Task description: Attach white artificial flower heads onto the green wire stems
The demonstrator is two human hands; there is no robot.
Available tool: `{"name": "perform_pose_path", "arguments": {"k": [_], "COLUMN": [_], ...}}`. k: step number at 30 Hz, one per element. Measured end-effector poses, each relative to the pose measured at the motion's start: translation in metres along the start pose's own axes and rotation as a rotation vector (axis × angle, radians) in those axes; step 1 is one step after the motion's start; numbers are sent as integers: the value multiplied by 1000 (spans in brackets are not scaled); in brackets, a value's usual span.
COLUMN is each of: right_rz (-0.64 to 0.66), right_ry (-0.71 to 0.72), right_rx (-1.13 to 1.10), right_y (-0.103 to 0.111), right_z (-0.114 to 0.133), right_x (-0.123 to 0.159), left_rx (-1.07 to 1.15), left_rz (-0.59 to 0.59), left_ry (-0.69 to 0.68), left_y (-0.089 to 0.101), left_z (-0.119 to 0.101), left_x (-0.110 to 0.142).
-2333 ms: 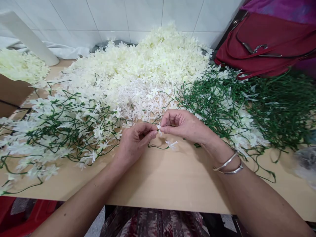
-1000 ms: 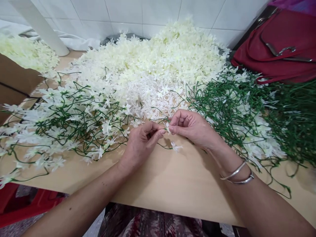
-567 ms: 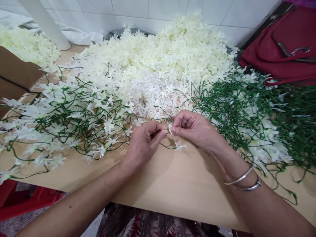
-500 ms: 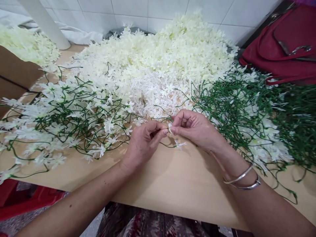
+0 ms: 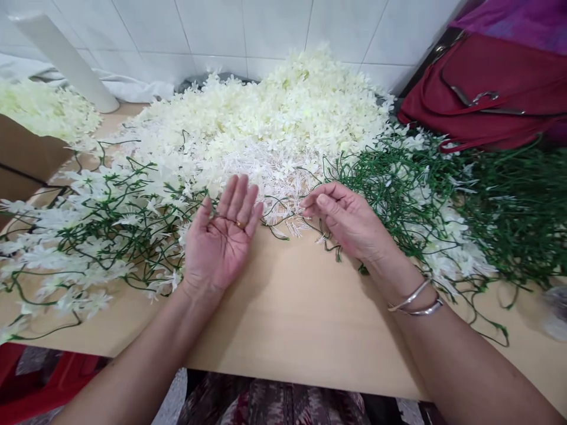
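Observation:
My left hand (image 5: 224,236) is turned palm up beside the left heap of finished-looking white artificial flowers on green stems (image 5: 128,218). Its fingers are stretched out and nothing lies in the palm. A ring shows on one finger. My right hand (image 5: 343,218), with silver bangles on the wrist, is over the near edge of the green stem pile (image 5: 376,177). Its thumb is drawn in against the bent fingers; anything between them is too small to make out. Thin white stamens (image 5: 296,227) and a loose green stem (image 5: 278,233) lie near its fingertips.
A large mound of cream petals (image 5: 283,112) stands against the tiled wall (image 5: 274,29). More green stems (image 5: 514,206) lie at the right below a red bag (image 5: 482,88). A white roll (image 5: 66,62) leans at the left, near a cardboard piece (image 5: 29,156).
My hands have separated. The left hand moved left, turned palm up and opened; the small white flower has left the fingers. The flower lying on the table below them is gone from there.

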State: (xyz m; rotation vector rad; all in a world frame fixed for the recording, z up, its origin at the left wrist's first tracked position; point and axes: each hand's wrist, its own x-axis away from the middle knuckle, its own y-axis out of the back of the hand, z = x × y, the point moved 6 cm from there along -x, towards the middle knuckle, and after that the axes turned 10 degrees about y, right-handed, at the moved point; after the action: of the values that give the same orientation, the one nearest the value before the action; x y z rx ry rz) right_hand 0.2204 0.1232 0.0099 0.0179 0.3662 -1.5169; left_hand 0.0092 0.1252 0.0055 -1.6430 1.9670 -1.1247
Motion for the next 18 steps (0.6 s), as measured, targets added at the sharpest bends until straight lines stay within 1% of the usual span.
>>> {"name": "perform_pose_path", "arguments": {"k": [3, 5, 6, 8, 12, 14, 16, 18], "right_rz": [23, 54, 77, 151, 415, 509, 541, 512], "right_ry": [14, 25, 34, 79, 300, 380, 409, 434], "right_rx": [103, 222, 293, 446, 816, 1006, 1123, 1150], "right_y": [1, -2, -4, -11, -37, -45, -47, -42], "right_z": [-3, -3, -3, 0, 10, 10, 8, 8], "right_x": [0, 2, 3, 5, 13, 17, 19, 17], "left_rx": [10, -61, -109, -216, -440, -494, -515, -556], "left_rz": [106, 156, 168, 157, 33, -15, -29, -33], "left_ry": [159, 196, 182, 108, -82, -140, -171, -195], "left_y": [-8, -12, -12, -10, -1, 3, 4, 4], "left_z": [12, 17, 17, 13, 2, 2, 4, 8], "left_x": [5, 8, 8, 6, 2, 2, 3, 4]}}
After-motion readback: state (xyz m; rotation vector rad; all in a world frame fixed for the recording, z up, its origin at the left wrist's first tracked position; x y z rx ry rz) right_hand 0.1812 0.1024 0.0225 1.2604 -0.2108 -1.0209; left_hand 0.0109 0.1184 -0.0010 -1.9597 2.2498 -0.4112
